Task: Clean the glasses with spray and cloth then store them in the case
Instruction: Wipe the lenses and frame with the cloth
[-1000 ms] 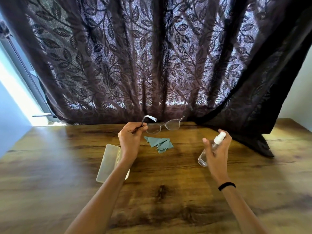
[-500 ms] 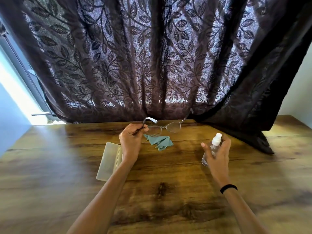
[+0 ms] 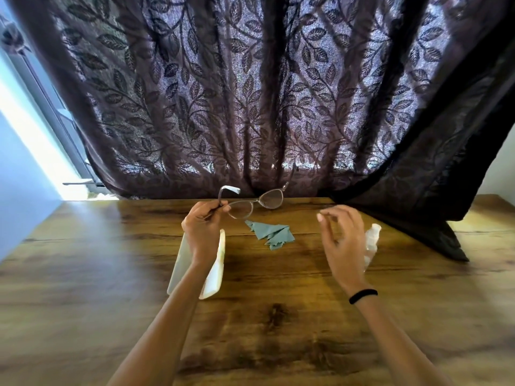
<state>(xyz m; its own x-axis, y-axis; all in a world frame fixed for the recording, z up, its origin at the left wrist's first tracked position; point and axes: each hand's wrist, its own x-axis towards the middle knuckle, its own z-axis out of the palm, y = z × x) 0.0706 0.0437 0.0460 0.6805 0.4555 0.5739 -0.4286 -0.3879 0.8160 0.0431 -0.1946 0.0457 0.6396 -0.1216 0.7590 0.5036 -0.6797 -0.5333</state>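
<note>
clear lenses in a thin pale frame, the glasses hung in the air over the far part of the counter, arms unfolded, pinched at one temple by the curled fingers of the left hand. the teal cloth lay crumpled on the wood just below the lenses, between the two hands and touched by neither. the right hand hovered to the right of it, fingers loosely curled and gripping nothing. the spray bottle showed partly behind that hand, blurred, and whether the palm brushed it could not be told. the step in hand looked to be fetching the cloth for the wipe. done well, that meant taking the cloth by a fold, wrapping it over both faces of one lens and rubbing lightly. the left hand would do better gripping close to the hinge, so the frame did not twist, and bare fingertips needed to keep off the glass. the pale case lay open under the left wrist, and a dark leaf-patterned curtain hung behind.
</note>
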